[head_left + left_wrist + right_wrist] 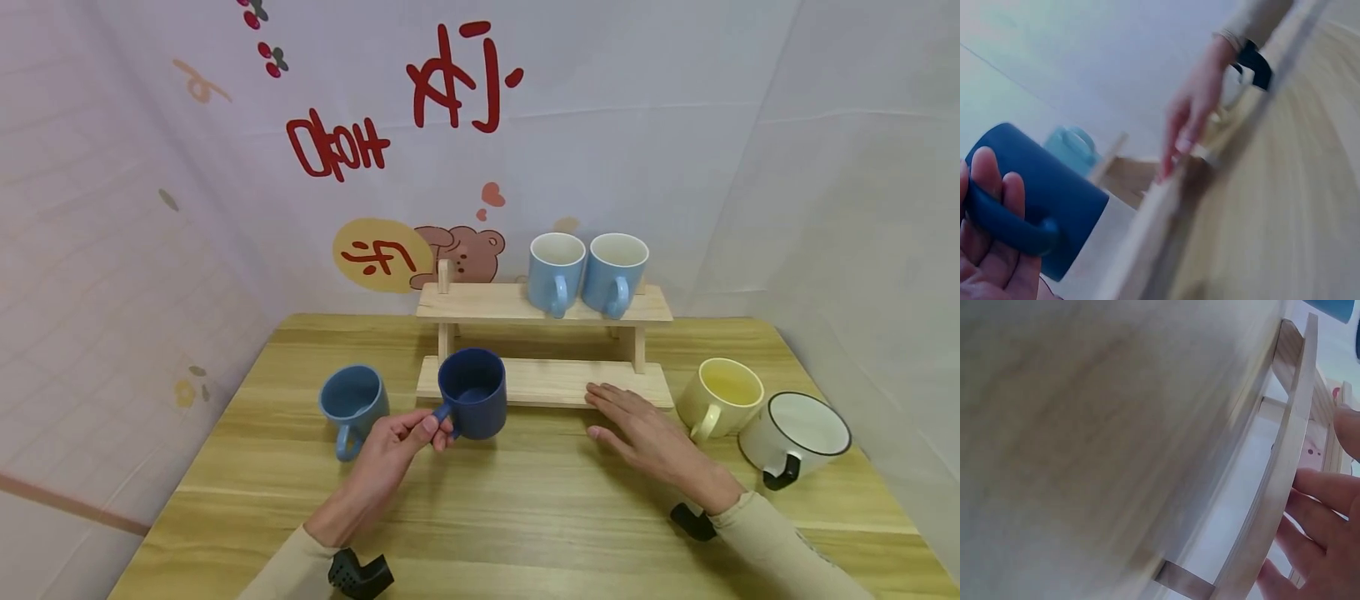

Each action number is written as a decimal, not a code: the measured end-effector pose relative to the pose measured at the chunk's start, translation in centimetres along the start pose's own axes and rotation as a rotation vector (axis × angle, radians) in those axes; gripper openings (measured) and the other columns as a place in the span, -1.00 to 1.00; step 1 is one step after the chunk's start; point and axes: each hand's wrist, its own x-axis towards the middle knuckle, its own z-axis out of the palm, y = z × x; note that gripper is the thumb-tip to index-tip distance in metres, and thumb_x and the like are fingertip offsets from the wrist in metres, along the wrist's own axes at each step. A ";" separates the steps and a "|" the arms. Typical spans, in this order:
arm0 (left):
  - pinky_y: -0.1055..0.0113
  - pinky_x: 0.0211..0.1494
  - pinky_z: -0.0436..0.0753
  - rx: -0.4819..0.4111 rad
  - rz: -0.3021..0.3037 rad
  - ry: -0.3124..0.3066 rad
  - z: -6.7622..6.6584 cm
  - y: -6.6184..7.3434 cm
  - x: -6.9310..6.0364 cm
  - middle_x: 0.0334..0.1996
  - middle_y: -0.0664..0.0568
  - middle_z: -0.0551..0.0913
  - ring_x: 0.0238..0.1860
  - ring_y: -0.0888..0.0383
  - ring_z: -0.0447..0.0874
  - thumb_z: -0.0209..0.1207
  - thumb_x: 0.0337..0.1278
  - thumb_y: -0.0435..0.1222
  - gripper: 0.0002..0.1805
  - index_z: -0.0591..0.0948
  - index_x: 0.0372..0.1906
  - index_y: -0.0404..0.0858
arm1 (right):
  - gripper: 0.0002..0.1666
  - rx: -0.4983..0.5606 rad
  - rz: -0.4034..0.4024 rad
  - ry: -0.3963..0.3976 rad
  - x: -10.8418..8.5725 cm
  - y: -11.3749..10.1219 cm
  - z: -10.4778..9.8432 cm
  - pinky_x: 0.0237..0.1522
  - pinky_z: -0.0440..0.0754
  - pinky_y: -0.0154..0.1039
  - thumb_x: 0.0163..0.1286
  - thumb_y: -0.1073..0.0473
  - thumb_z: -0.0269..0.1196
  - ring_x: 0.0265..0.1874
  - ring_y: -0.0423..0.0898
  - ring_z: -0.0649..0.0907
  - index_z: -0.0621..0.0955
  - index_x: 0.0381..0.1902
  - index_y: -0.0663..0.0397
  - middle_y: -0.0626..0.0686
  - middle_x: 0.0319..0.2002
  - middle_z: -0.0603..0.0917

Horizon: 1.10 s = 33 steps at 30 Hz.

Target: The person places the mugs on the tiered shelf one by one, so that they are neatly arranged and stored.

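Note:
A dark blue mug [486, 410] is held by its handle between the curled fingers and thumb of my left hand [392, 457]. It overlaps the left part of the lower tier of a wooden two-tier rack [551, 385] in the head view; whether it touches the wood I cannot tell. In the left wrist view the fingers pass round the mug's handle [1013, 228]. My right hand [651, 435] rests its fairly straight fingertips on the lower tier's right front part. The right wrist view shows those fingers [1316, 522] at the board's edge.
Two light blue mugs [557, 279] stand side by side on the upper tier. A medium blue mug [362, 400] is on the table [517, 542] left of the rack. On the right stand a yellow mug [712, 408] and a white, black-rimmed mug [787, 437]. Printed cloth [637, 150] hangs behind.

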 end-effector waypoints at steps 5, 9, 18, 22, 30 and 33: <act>0.20 0.28 0.55 -0.021 0.008 0.087 0.8 2.0 1.3 -0.33 0.00 0.70 -0.01 -0.08 0.67 0.07 0.61 -0.14 -0.59 0.63 -0.10 -0.48 | -0.35 0.012 0.015 -0.042 0.2 -0.2 0.0 0.37 0.39 0.26 0.52 -0.01 0.30 0.41 0.29 0.46 0.53 0.39 0.27 0.24 0.43 0.49; 0.12 0.35 0.47 -0.032 0.003 0.144 1.2 3.1 2.8 -0.32 -0.06 0.67 0.00 -0.05 0.65 0.10 0.58 -0.05 -0.54 0.64 -0.02 -0.44 | -0.35 0.011 0.023 -0.050 0.2 -0.2 -0.1 0.38 0.39 0.25 0.52 -0.01 0.30 0.41 0.29 0.45 0.53 0.40 0.27 0.23 0.43 0.49; 0.06 0.42 0.42 -0.066 0.054 0.230 2.2 3.8 6.9 -0.27 -0.14 0.70 0.05 -0.05 0.67 0.15 0.53 -0.06 -0.57 0.68 0.04 -0.40 | -0.36 0.007 0.020 -0.040 -0.2 -0.1 -0.1 0.35 0.42 0.27 0.52 -0.01 0.30 0.39 0.29 0.47 0.54 0.38 0.27 0.24 0.42 0.50; 0.04 0.44 0.43 -0.068 0.076 0.242 2.4 3.9 8.7 -0.26 -0.13 0.73 0.05 -0.03 0.66 0.15 0.54 -0.09 -0.59 0.68 0.06 -0.38 | -0.36 0.003 0.018 -0.043 -0.2 0.0 -0.1 0.36 0.42 0.26 0.51 -0.01 0.30 0.39 0.29 0.48 0.54 0.38 0.27 0.24 0.42 0.50; 0.09 0.40 0.43 -0.073 0.141 0.271 3.0 3.9 11.9 -0.27 0.01 0.77 0.08 0.01 0.61 0.13 0.56 -0.15 -0.63 0.70 0.07 -0.39 | -0.34 -0.008 0.015 -0.043 0.2 -0.1 -0.4 0.36 0.42 0.26 0.49 -0.01 0.33 0.40 0.29 0.47 0.54 0.39 0.27 0.24 0.42 0.50; 0.10 0.35 0.45 -0.065 0.146 0.301 3.4 3.7 12.7 -0.27 0.01 0.79 0.06 0.03 0.62 0.13 0.55 -0.16 -0.65 0.71 0.04 -0.38 | -0.34 -0.010 0.001 -0.034 0.3 0.0 -0.4 0.34 0.44 0.25 0.46 0.01 0.36 0.38 0.29 0.49 0.55 0.36 0.29 0.25 0.40 0.52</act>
